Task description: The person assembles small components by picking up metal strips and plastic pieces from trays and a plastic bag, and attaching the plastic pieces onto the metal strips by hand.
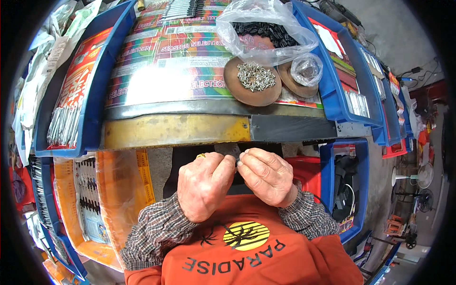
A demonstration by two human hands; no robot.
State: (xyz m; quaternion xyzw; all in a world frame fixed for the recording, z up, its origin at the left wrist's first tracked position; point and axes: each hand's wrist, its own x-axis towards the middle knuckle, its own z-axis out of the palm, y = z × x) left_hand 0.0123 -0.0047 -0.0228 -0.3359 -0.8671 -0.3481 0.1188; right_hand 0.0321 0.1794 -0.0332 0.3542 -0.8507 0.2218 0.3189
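Left, we see an orange crate (145,175), contents half hidden. Left hand (204,186): fingers curled, grip hidden, can't tell if clenched. Dark bit (237,162) between both hands, too small to identify. Dish (251,98) of screws (256,77) on the worktop (178,131). Right hand (267,176): fingers curled, grip equally unclear. Blue bin (362,194), contents unclear.

Left hand (203,187) and right hand (268,178) are near each other, fingers (256,166) curled, both forearms (159,228) slanting inward from below
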